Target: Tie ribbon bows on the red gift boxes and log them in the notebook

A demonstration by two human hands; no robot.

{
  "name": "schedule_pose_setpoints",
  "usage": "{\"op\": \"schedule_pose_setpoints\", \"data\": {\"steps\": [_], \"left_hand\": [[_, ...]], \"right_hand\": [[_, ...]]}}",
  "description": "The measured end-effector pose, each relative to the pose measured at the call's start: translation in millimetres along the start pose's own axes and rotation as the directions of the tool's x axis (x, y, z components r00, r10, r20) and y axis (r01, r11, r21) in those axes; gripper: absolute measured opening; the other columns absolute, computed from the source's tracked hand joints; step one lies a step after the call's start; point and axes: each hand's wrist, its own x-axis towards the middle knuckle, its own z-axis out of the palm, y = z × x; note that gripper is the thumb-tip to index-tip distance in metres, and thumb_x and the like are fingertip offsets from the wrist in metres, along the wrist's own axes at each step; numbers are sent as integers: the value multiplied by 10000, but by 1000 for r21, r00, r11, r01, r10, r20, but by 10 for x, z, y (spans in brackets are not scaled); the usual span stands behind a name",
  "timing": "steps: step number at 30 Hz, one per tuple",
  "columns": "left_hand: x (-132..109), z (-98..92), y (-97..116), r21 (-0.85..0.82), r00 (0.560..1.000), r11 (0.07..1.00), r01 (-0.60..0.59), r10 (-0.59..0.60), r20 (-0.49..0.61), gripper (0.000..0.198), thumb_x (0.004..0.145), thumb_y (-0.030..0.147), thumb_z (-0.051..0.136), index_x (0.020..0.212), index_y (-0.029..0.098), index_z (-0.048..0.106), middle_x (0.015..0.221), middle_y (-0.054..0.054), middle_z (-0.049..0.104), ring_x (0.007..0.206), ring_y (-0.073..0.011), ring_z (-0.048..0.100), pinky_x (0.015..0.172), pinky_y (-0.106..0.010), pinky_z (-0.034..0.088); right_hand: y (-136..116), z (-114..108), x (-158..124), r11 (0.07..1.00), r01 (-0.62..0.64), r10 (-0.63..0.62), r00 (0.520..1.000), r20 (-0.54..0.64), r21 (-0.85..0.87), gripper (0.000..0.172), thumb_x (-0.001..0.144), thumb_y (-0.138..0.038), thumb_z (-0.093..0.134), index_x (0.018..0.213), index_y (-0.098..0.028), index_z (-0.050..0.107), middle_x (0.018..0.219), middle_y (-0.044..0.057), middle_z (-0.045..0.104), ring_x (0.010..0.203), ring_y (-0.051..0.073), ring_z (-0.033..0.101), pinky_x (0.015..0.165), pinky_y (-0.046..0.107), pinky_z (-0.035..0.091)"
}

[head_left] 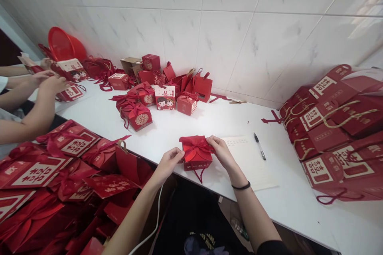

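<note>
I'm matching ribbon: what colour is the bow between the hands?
The bow is red, seen in the head view.

Paper (257, 169) lies just right of the right hand (220, 150), a pen (259, 146) beside it. A cable (156, 223) hangs below the left hand (169, 163). Well beyond that hand, a basin (64, 44) tilts near the wall (226, 40).

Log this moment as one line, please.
red box: bow on top; left hand: at left side; right hand: at right side; pen: on white table
</note>
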Motion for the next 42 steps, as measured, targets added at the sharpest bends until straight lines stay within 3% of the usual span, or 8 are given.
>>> {"op": "schedule_pose_setpoints", "data": {"steps": [17, 23, 26, 29, 32, 34, 38, 42], "left_hand": [[5, -78, -136, -26, 999, 999, -19, 20, 37, 345, 753, 484, 577, 658, 173, 462, 679, 17, 515, 673, -126, 483, 700, -253, 394], [34, -178, -84, 140, 999, 989, -41, 42, -4, 409, 695, 564, 548, 588, 181, 455, 569, 27, 466, 594, -130, 426, 628, -256, 346], [-13, -463, -29, 266, 992, 964, -14, 47, -115, 444, 623, 606, 564, 529, 188, 444, 508, 29, 442, 546, -133, 402, 586, -262, 329], [-132, -869, 0, 330, 946, 943, 44, 67, -318, 469, 566, 636, 572, 469, 199, 429, 437, 28, 439, 479, -137, 403, 540, -270, 330], [-237, -1166, 33, 314, 897, 947, 65, 82, -435, 462, 547, 615, 600, 439, 205, 416, 400, 27, 448, 415, -131, 407, 502, -276, 351], [-277, -1222, 100, 262, 881, 963, 62, 71, -468, 444, 540, 589, 621, 440, 201, 430, 391, 25, 456, 389, -126, 411, 475, -275, 362], [-317, -1105, 353, 36, 826, 999, -8, 27, -563, 365, 441, 476, 707, 520, 166, 530, 452, 19, 504, 447, -134, 494, 488, -269, 433], [-300, -1019, 561, -114, 823, 989, -98, 16, -568, 284, 462, 341, 717, 587, 145, 555, 551, 29, 527, 503, -107, 525, 558, -258, 497]], "right_hand": [[21, 31, -31, 1000, 14, -13, 1000, -21, 18, 414, 695, -535, 626, 585, -181, 442, 582, -30, 422, 557, 110, 377, 544, 239, 308], [82, -76, 37, 990, 48, -68, 985, -159, -131, 453, 671, -608, 565, 541, -201, 413, 518, -21, 396, 515, 132, 378, 525, 267, 331], [72, -399, 57, 992, 32, -77, 925, -371, -125, 443, 623, -614, 552, 519, -210, 404, 529, -14, 401, 527, 143, 389, 527, 281, 375], [9, -795, -30, 983, -2, -105, 820, -563, -186, 414, 614, -603, 521, 511, -214, 422, 541, 0, 428, 559, 166, 424, 559, 305, 413], [-69, -1025, -140, 943, -98, -139, 753, -643, -318, 407, 652, -579, 483, 490, -216, 398, 529, 6, 437, 541, 168, 419, 501, 291, 373], [-120, -1047, -176, 919, -120, -160, 758, -633, -376, 400, 679, -556, 471, 489, -215, 385, 519, 4, 439, 501, 155, 391, 459, 280, 334], [-205, -975, -182, 916, -2, -258, 764, -591, -402, 381, 704, -512, 490, 489, -210, 400, 505, 5, 445, 497, 149, 404, 458, 273, 348], [-274, -987, -188, 917, 75, -304, 768, -564, -392, 355, 719, -471, 522, 508, -201, 431, 503, -10, 437, 519, 136, 409, 500, 262, 370]]}}
